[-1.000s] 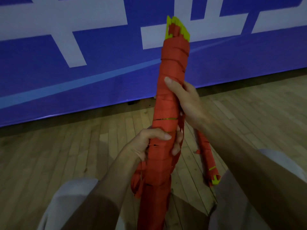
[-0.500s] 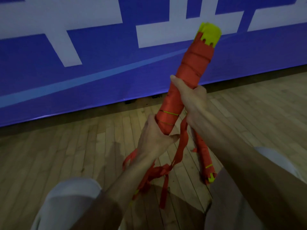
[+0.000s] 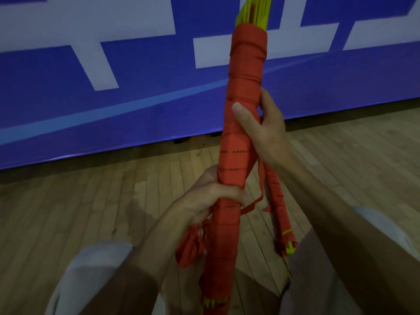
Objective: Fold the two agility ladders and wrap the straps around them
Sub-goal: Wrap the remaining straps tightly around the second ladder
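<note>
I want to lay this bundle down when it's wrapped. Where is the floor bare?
Bare floor lies left of the held ladder, between the blue banner and your left knee. Crowded right: the second ladder lies there.

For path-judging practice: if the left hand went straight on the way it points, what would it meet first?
The wrapped ladder the left hand grips; past it, probably the loose strap, depth unclear.

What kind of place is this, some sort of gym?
Most likely an indoor sports hall or gym: a wooden strip floor, a long blue banner with big white lettering along the wall, a rolled agility ladder held upright, and a second ladder lying on the boards.
</note>
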Demonstrator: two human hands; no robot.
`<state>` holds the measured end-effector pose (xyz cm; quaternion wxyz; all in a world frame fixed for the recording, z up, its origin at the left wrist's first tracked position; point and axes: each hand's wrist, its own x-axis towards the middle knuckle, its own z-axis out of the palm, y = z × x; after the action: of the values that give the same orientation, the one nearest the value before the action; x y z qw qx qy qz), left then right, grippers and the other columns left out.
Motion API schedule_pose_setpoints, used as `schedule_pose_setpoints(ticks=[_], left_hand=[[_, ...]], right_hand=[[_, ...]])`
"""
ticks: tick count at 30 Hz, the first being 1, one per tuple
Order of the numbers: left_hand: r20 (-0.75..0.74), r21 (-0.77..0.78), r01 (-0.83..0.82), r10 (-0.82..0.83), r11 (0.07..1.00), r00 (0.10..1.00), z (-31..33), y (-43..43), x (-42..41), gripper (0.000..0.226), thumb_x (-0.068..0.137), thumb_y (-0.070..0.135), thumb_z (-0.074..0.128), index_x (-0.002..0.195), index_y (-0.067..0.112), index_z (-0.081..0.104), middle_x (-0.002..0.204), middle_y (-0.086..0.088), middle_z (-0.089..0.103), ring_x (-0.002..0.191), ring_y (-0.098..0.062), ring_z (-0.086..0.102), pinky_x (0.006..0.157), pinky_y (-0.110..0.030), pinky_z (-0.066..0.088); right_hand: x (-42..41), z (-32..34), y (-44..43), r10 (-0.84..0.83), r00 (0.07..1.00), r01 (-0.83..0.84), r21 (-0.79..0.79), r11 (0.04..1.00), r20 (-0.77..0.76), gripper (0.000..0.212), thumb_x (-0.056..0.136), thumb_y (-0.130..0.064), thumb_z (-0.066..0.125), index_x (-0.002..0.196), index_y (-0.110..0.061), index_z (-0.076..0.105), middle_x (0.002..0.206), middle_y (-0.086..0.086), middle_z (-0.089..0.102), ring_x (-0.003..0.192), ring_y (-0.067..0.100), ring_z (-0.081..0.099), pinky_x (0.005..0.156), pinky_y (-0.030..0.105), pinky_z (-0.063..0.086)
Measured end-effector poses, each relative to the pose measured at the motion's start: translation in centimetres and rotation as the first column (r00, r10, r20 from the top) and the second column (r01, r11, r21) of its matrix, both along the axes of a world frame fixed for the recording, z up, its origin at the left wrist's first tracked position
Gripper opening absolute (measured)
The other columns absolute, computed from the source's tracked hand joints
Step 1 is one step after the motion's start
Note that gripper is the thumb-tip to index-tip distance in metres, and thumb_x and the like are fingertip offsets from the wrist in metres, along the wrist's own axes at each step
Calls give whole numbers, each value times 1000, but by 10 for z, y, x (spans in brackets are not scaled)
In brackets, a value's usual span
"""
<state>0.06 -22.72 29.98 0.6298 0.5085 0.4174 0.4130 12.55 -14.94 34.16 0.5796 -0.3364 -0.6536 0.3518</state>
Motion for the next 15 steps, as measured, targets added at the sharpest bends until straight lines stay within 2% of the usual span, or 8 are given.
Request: schedule_pose_setpoints(ticks=[2,5,8,9,10,11,13,15], left_hand=[[65,-50,72,-69,996,996,-3,-1,-1,29,51,-4,70,74,13,67,67,-8,63,61,-21,62,63,-29,52],[135,-163,168,-146,972,980,-9,-3,-3,39,48,5,73,86,10,64,70,-10,64,68,-28,65,67,-36,52],[160,-231,209,-175,950,971,-14,-4,-3,49,52,4,75,98,9,61,78,-10,66,86,-37,65,84,-56,47],[176,-247,194,-153,949,972,-13,-4,-1,49,54,1,75,101,8,63,81,-12,67,89,-38,65,87,-59,47],[177,-267,159,-114,951,978,-11,-5,3,46,58,-3,75,102,7,64,84,-13,68,88,-37,67,87,-55,50],[140,-276,94,-56,957,989,-8,-5,8,42,62,-6,74,102,6,66,87,-15,70,86,-35,69,85,-50,54],[-88,-166,-128,115,978,990,-9,-4,16,38,66,-2,78,101,9,67,92,-15,73,85,-27,70,83,-45,56],[-376,99,-318,332,943,865,-16,-1,22,44,64,11,84,102,19,63,90,-4,74,79,-16,71,80,-42,59]], right_hand=[[-1,-5,1,168,981,-180,-136,974,-94,55,71,-52,67,114,-23,51,101,8,66,82,12,66,74,31,54],[-1,-12,2,247,962,-269,-252,930,-116,65,67,-49,70,117,-19,42,102,24,64,78,18,68,66,27,54],[-2,-11,3,200,976,-216,-331,919,-82,61,73,-36,81,121,-16,49,92,2,67,75,10,67,65,25,54],[-3,-11,3,173,982,-190,-340,921,-81,56,77,-31,81,122,-14,52,88,-4,66,70,5,66,63,23,53],[-3,-12,5,143,986,-163,-350,923,-82,54,78,-28,80,123,-13,53,86,-7,65,67,2,65,62,21,52],[-3,-13,7,103,991,-125,-358,925,-80,56,77,-30,81,123,-12,55,87,-7,66,66,1,66,62,21,53],[-5,-16,12,-20,998,-4,-387,922,-60,64,67,-42,86,119,-16,59,91,-6,70,72,4,69,66,27,56],[-6,-19,17,-133,990,97,-450,888,-47,67,59,-51,87,112,-17,63,92,-4,72,76,9,71,68,31,57]])
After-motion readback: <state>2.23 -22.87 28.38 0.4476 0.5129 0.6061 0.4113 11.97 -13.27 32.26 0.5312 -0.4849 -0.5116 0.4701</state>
